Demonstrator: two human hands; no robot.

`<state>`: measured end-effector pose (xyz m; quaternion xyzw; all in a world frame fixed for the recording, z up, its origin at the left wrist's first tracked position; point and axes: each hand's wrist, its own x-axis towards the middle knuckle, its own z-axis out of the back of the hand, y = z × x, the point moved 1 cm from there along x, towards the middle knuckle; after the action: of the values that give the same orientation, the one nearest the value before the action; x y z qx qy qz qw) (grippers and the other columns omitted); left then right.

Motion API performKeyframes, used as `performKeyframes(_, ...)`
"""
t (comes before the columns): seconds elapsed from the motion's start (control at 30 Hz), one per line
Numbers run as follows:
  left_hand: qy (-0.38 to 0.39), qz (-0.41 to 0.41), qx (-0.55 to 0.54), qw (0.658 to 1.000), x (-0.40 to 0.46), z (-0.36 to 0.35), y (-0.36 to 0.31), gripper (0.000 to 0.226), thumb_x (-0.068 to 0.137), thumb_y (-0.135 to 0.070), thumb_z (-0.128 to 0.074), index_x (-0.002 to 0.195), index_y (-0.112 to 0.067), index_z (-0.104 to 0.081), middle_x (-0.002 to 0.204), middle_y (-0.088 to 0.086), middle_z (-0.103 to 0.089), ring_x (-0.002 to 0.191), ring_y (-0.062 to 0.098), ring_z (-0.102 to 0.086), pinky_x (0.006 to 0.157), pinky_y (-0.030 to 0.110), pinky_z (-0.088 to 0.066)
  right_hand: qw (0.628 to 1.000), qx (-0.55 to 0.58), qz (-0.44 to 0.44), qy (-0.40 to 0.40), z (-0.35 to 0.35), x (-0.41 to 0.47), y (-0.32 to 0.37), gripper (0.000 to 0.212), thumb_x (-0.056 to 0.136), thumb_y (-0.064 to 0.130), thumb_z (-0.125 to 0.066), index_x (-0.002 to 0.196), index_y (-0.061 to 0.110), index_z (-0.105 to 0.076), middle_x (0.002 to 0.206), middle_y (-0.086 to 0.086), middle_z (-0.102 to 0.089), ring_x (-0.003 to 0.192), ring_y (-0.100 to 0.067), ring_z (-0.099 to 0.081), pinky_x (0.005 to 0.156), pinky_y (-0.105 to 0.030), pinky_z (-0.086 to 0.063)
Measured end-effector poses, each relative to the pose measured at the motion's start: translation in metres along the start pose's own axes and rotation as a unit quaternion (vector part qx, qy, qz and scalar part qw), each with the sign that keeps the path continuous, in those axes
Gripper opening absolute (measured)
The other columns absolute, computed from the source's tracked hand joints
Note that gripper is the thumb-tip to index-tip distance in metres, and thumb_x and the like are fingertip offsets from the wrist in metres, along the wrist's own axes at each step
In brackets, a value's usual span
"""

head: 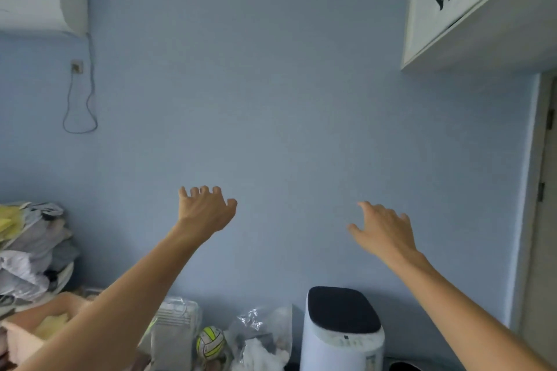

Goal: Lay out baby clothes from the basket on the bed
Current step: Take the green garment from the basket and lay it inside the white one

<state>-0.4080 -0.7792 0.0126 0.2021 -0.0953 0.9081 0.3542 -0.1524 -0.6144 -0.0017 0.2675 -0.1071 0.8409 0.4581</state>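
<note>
The head view faces a blue wall, and both my arms are stretched out in front of it. My left hand (202, 210) is raised at centre left with curled, spread fingers and holds nothing. My right hand (382, 229) is raised at centre right, fingers apart and empty. A pile of grey, white and yellow clothes (33, 247) is stacked at the far left. A pale pink basket-like container (21, 337) shows at the bottom left, partly hidden by my left forearm. The bed is out of view.
A white appliance with a dark top (343, 328) stands against the wall at bottom centre. Beside it lie a clear plastic bag (262, 334), a yellow-and-white ball (210, 342) and a white heater (174, 328). An air conditioner (42, 7) hangs at top left, a white cabinet (470, 3) at top right.
</note>
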Motion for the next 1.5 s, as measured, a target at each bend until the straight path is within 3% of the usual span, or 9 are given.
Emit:
performKeyframes(0.27, -0.010, -0.034, 0.015, 0.999, 0.158, -0.086, -0.052, 0.051, 0.098, -0.044, -0.023, 0.133, -0.013, -0.045, 0.138, 0.007, -0.049, 0.128, 0.027, -0.044, 0.108, 0.041, -0.026, 1.000, -0.011, -0.012, 0.009, -0.094, 0.145, -0.009, 0.049, 0.093, 0.045, -0.042, 0.133, 0.016, -0.043, 0.122, -0.007, -0.058, 0.112, -0.027, -0.054, 0.089, -0.034, -0.040)
performKeyframes(0.4, 0.002, -0.016, 0.039, 0.999, 0.230, -0.138, -0.064, 0.056, 0.097, -0.051, -0.022, 0.131, -0.013, -0.045, 0.133, 0.007, -0.052, 0.125, 0.026, -0.047, 0.105, 0.038, -0.029, 1.000, -0.008, 0.005, 0.027, -0.160, 0.224, -0.011, 0.048, 0.092, 0.043, -0.044, 0.130, 0.015, -0.045, 0.126, -0.006, -0.055, 0.116, -0.027, -0.052, 0.090, -0.034, -0.040)
performKeyframes(0.53, -0.015, 0.019, 0.040, 0.999, 0.302, -0.185, -0.080, 0.056, 0.096, -0.054, -0.024, 0.126, -0.013, -0.046, 0.117, 0.005, -0.060, 0.110, 0.024, -0.056, 0.089, 0.034, -0.037, 0.999, 0.042, 0.018, 0.029, -0.219, 0.314, -0.012, 0.048, 0.092, 0.042, -0.044, 0.132, 0.015, -0.043, 0.128, -0.007, -0.054, 0.117, -0.027, -0.052, 0.088, -0.034, -0.041)
performKeyframes(0.73, -0.012, 0.077, 0.044, 0.996, 0.388, -0.242, -0.074, 0.057, 0.095, -0.056, -0.025, 0.129, -0.013, -0.041, 0.118, 0.006, -0.060, 0.110, 0.025, -0.056, 0.089, 0.035, -0.038, 0.994, 0.060, 0.081, 0.051, -0.311, 0.429, 0.028, 0.050, 0.092, 0.041, -0.044, 0.135, 0.017, -0.039, 0.128, -0.008, -0.054, 0.117, -0.027, -0.053, 0.093, -0.034, -0.039)
performKeyframes(0.97, -0.024, 0.175, 0.115, 0.978, 0.444, -0.285, 0.014, 0.055, 0.096, -0.052, -0.026, 0.126, -0.008, -0.042, 0.111, 0.011, -0.064, 0.105, 0.030, -0.060, 0.085, 0.037, -0.039, 0.970, 0.140, 0.179, 0.089, -0.400, 0.505, 0.147, 0.052, 0.092, 0.041, -0.046, 0.137, 0.016, -0.039, 0.132, -0.009, -0.053, 0.118, -0.029, -0.052, 0.093, -0.035, -0.041)
performKeyframes(1.23, -0.045, 0.289, 0.139, 0.946, 0.457, -0.323, 0.174, 0.061, 0.091, -0.052, -0.031, 0.128, -0.007, -0.047, 0.127, 0.019, -0.057, 0.118, 0.038, -0.050, 0.099, 0.044, -0.036, 0.915, 0.224, 0.309, 0.128, -0.467, 0.550, 0.346, 0.055, 0.090, 0.038, -0.051, 0.139, 0.018, -0.039, 0.134, -0.012, -0.052, 0.120, -0.031, -0.051, 0.093, -0.038, -0.041)
performKeyframes(1.37, -0.002, 0.338, 0.186, 0.922, 0.454, -0.332, 0.258, 0.059, 0.095, -0.050, -0.034, 0.134, -0.007, -0.042, 0.130, 0.022, -0.053, 0.125, 0.039, -0.043, 0.103, 0.046, -0.031, 0.874, 0.247, 0.376, 0.186, -0.497, 0.566, 0.464, 0.056, 0.088, 0.040, -0.055, 0.139, 0.022, -0.040, 0.140, -0.007, -0.049, 0.126, -0.030, -0.046, 0.096, -0.039, -0.040)
performKeyframes(1.5, -0.007, 0.379, 0.173, 0.909, 0.456, -0.351, 0.328, 0.056, 0.095, -0.049, -0.037, 0.135, -0.010, -0.044, 0.123, 0.020, -0.058, 0.119, 0.038, -0.048, 0.097, 0.045, -0.037, 0.803, 0.314, 0.438, 0.254, -0.531, 0.567, 0.563, 0.055, 0.086, 0.040, -0.061, 0.136, 0.025, -0.043, 0.138, -0.004, -0.050, 0.123, -0.028, -0.049, 0.099, -0.041, -0.040)
